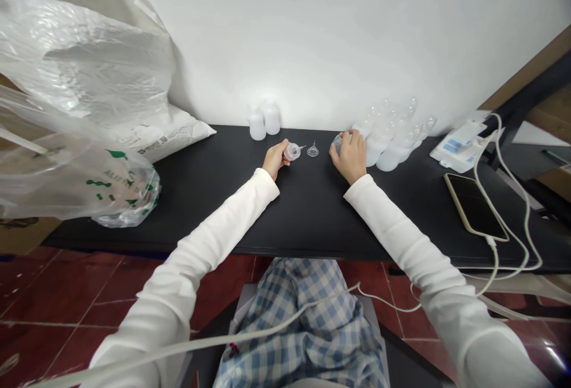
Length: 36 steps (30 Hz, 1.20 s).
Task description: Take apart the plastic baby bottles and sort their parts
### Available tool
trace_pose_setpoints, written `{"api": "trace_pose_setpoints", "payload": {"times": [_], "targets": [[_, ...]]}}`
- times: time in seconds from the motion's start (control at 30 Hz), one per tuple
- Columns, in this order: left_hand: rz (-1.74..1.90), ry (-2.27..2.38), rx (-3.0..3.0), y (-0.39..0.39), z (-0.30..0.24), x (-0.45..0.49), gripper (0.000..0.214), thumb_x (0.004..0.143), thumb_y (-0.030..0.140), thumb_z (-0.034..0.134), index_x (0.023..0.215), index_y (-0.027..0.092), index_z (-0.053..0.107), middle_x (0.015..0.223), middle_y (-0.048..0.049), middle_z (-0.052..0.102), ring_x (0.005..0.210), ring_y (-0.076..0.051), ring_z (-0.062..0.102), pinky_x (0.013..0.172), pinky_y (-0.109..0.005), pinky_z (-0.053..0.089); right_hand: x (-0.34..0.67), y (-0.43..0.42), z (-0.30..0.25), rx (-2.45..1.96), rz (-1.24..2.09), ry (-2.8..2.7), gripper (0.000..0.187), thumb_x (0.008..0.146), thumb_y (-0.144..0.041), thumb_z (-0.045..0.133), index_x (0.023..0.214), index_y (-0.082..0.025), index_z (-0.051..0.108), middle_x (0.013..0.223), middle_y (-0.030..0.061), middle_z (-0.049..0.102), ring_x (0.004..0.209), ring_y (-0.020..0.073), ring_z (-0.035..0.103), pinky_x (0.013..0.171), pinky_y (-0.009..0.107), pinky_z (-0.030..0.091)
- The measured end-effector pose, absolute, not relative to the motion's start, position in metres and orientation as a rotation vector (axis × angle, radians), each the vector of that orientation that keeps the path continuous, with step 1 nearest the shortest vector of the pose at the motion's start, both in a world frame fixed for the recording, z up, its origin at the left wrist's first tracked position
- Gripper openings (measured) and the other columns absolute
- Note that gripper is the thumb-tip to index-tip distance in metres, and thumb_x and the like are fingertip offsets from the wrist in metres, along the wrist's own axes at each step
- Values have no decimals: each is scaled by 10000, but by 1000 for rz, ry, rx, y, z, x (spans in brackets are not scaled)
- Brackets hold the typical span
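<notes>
My left hand [275, 159] rests on the black table [214, 197] with its fingers closed round a small clear cap-like piece with a spout [292, 151]. Just right of it a small clear funnel [313, 150] stands alone on the table. My right hand [350, 155] is closed over a small clear bottle [336, 143], mostly hidden by the fingers. Right behind that hand lies a cluster of several clear plastic bottles [390, 132] on their sides.
Two white containers [264, 120] stand against the wall. Large plastic bags [80, 114] crowd the table's left end. At the right lie a phone [474, 206] on a white cable [508, 197] and a white packet [459, 145].
</notes>
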<state>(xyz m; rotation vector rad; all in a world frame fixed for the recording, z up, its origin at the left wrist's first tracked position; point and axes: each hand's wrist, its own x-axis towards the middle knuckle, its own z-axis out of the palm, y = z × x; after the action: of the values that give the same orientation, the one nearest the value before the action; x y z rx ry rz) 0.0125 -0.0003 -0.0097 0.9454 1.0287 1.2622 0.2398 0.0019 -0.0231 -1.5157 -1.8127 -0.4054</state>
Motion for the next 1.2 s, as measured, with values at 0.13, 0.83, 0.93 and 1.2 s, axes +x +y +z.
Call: {"api": "trace_pose_setpoints", "payload": {"times": [0.13,0.83,0.93,1.2], "targets": [[1282,1041,1046,-3,-10,15,398,878,497,694,693,166,573,631,11,536,574,-86,503,498,-199,370,224,-14,-13,-1431,-367,-1873,428,1020,-398,375,1291,-110,537,1299,240,538,1158,353,537,954,529,427],[1145,805,1338,-12,-20,28,389,823,373,762,1089,216,526,968,-27,672,906,-148,675,752,-259,518,199,-23,-29,-903,494,-1940,294,922,-394,562,1093,-226,392,901,9,551,717,129,554,663,305,514],[1128,828,1372,-14,-17,29,352,852,396,732,1101,216,560,865,-8,663,820,-134,675,666,-225,504,200,-23,-29,-870,499,-1963,292,946,-405,546,1116,-222,395,874,3,553,710,135,561,648,301,506],[1157,999,1474,-14,-17,27,332,947,448,597,756,196,497,586,55,490,521,-62,477,538,-190,399,192,-30,-25,-865,474,-1979,189,962,-387,538,1019,-242,433,806,-12,564,675,136,547,651,299,489]]}}
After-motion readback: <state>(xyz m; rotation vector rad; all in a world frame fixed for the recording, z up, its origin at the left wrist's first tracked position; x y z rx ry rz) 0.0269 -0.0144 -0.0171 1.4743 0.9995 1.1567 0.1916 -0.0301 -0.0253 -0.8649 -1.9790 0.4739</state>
